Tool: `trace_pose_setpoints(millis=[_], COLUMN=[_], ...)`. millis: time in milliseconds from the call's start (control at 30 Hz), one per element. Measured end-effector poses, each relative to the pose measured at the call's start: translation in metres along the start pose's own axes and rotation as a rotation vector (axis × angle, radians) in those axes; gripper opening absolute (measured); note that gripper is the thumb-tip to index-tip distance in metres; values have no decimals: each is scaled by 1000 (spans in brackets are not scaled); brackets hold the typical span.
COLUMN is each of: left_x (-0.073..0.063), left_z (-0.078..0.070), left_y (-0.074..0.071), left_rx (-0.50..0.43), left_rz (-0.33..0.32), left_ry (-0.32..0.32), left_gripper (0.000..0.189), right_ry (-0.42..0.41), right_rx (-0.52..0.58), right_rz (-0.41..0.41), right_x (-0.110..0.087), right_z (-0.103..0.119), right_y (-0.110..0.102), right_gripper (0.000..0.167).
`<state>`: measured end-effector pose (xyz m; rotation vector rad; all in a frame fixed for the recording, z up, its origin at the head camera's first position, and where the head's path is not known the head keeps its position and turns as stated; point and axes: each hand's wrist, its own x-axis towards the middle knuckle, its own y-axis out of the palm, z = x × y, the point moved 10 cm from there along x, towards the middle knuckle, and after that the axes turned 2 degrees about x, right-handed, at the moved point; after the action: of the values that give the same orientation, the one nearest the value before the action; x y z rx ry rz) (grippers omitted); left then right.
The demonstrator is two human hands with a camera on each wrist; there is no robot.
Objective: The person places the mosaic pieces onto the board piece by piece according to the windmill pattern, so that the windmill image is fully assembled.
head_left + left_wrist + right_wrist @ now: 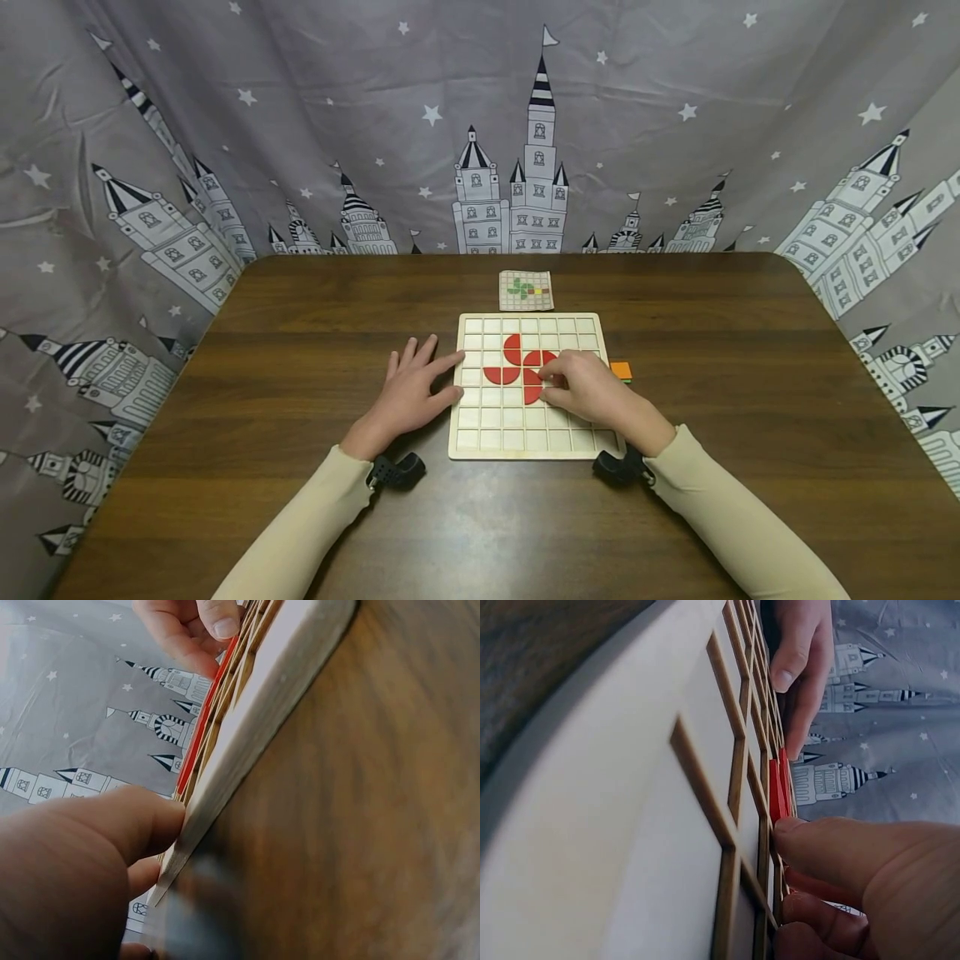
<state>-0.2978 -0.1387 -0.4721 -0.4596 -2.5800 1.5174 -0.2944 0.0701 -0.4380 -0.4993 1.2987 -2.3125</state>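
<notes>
A pale wooden grid board [480, 440] lies on the table with several red quarter-circle pieces [512, 350] set in its middle squares like a pinwheel. My left hand [411, 392] lies at the board's left side with its fingers spread, thumb and index fingertips touching the edge. Over the right half of the board, my right hand [592, 387] has its fingers curled and pinches at a red quarter-circle piece [531, 395] in the lower blade of the pinwheel. In the right wrist view, the right thumb [817, 844] meets red pieces [778, 787] low on the grid.
Beyond the board lies a small pattern card [526, 291] with a printed grid and green, red and yellow shapes. Orange square tiles [621, 370], with green beneath, sit by the board's right edge. A grey castle-print curtain [337, 100] hangs behind the wooden table [225, 417].
</notes>
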Motion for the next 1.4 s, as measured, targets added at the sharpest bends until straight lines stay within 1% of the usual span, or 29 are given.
trace_pose_setpoints(millis=[133, 333, 767, 1033, 1167, 1400], left_x=[0, 0, 1, 1, 1, 0], left_z=[0, 0, -4, -2, -2, -3], left_y=[0, -1, 0, 1, 1, 0], left_rx=[-3, -8, -14, -7, -7, 2], left_rz=[5, 2, 2, 5, 3, 4], left_ry=[3, 5, 18, 11, 13, 15], left_gripper=[58, 59, 59, 57, 57, 56], right_ry=[15, 12, 36, 10, 8, 15], right_rx=[2, 3, 9, -10, -7, -2], right_rz=[-6, -14, -3, -14, -28, -25], right_x=[0, 1, 0, -1, 0, 0], right_z=[-2, -1, -8, -4, -3, -3], right_y=[0, 0, -3, -3, -3, -3], right_gripper=[19, 18, 18, 18, 17, 17])
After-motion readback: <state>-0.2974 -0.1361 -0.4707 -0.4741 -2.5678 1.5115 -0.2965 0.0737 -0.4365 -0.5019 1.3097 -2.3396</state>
